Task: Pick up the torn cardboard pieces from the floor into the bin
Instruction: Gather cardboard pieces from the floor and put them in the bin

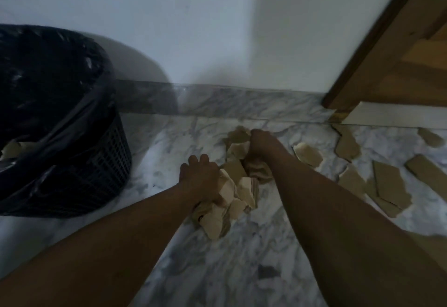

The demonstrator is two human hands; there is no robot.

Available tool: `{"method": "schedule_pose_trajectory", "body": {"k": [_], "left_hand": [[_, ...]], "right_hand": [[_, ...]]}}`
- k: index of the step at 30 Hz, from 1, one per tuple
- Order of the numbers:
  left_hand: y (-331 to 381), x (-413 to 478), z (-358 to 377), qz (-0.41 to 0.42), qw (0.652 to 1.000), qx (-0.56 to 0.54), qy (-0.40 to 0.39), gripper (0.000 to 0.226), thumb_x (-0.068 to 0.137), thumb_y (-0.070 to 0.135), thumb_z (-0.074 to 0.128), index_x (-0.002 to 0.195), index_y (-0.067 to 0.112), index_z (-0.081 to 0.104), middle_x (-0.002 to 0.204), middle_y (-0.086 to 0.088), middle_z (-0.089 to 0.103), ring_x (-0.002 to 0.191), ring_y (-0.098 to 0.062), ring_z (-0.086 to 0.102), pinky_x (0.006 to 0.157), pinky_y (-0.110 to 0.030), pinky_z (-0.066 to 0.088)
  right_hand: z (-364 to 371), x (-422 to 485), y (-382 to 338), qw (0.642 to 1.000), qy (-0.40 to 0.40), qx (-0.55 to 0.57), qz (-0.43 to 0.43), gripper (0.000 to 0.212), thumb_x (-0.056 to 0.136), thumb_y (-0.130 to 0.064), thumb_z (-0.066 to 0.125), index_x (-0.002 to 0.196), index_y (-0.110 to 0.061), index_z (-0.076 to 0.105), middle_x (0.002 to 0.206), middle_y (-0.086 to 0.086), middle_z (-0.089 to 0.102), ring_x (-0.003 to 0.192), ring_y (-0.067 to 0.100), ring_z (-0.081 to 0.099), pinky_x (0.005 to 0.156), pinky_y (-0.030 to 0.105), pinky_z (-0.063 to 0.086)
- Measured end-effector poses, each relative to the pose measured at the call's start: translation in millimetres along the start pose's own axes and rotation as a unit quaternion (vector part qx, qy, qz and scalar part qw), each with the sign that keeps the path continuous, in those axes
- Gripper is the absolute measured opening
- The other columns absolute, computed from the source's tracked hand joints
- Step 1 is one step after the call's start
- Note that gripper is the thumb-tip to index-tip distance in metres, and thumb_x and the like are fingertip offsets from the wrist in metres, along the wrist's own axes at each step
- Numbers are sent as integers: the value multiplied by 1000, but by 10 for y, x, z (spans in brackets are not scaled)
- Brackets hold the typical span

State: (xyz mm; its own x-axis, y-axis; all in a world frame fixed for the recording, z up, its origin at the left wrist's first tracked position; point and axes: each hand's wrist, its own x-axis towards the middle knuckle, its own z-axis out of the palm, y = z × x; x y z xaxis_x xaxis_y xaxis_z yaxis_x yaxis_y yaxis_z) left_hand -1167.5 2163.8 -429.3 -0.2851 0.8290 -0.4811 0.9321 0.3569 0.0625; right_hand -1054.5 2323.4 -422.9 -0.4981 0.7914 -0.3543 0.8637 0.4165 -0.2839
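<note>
Fingers (193, 160) round cardboard pieces (232, 193); more pieces (13, 149) inside the bin (101, 159).

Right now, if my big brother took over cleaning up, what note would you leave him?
Left hand: grips the near side of the gathered pile of torn cardboard on the floor.
Right hand: grips the far side of the same pile.
Bin: black-lined, to the left, apart from the pile, with a few binned pieces inside.
Done: some cardboard binned, one pile bunched up.
Left: lift this pile into the bin, then collect the loose pieces lying to the right, near the door.
</note>
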Motion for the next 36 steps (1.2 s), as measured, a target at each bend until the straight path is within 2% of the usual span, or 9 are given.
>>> {"method": "schedule_pose_trajectory", "body": {"k": [3,11,15,19,25,28,31,33,36], "left_hand": [[7,-232,46,-24,1000,-14,1,96,59,71,78,135,22,45,132,-7,41,121,-33,40,97,-45,39],[-226,-1019,424,-18,999,11,36,87,56,73,75,124,22,55,123,-2,51,124,-32,32,99,-51,23],[-384,-1267,627,33,979,-195,-49,80,62,52,86,124,15,53,126,-6,55,112,-23,54,87,-33,46],[-455,-1423,617,69,954,-292,7,59,65,39,88,108,10,59,113,-5,60,105,-21,59,77,-27,48],[-357,-1510,-695,107,904,-385,154,42,63,39,89,90,21,63,85,8,62,87,-15,64,69,-26,54],[-490,-1671,-1617,113,907,-326,242,50,62,45,88,92,16,60,85,4,61,84,-18,63,67,-27,52],[-859,-1994,-2407,82,906,-274,312,54,58,49,89,84,17,55,77,6,55,70,-11,57,54,-23,45],[-1197,-2233,-2761,40,905,-234,353,56,53,50,91,83,18,56,78,3,57,70,-15,58,56,-24,43],[-1787,-2505,-2918,-20,907,-175,382,55,51,49,91,87,16,66,82,-3,62,75,-22,60,63,-28,46]], "right_hand": [[141,-340,-119,999,41,9,-8,56,82,-36,70,128,-13,51,127,11,58,116,30,58,92,37,47],[504,-1311,-313,998,39,37,14,50,80,-38,71,116,-13,49,117,11,59,107,33,59,78,35,43],[626,-1677,-345,996,18,80,41,72,73,-44,79,129,-11,48,128,12,55,121,33,54,93,38,45],[347,-1807,-439,995,22,84,45,79,69,-46,82,135,-12,53,135,11,57,125,30,54,99,35,44],[-1313,-1783,-1001,990,140,22,-26,71,67,-34,87,128,-8,62,130,17,62,119,32,59,95,33,46],[-2180,-1866,-1504,971,225,34,-71,68,70,-35,86,127,-7,61,127,17,62,117,32,60,93,34,47],[-2670,-1997,-2064,939,302,122,-112,49,73,-39,80,112,-13,66,100,3,64,99,24,63,74,27,47],[-2721,-2065,-2399,899,356,213,-138,40,69,-45,79,97,-24,63,85,-11,57,85,15,59,62,19,41],[-2491,-2074,-2860,841,373,348,-184,70,56,-43,89,114,-21,58,104,-7,63,96,14,61,75,23,47]]}}
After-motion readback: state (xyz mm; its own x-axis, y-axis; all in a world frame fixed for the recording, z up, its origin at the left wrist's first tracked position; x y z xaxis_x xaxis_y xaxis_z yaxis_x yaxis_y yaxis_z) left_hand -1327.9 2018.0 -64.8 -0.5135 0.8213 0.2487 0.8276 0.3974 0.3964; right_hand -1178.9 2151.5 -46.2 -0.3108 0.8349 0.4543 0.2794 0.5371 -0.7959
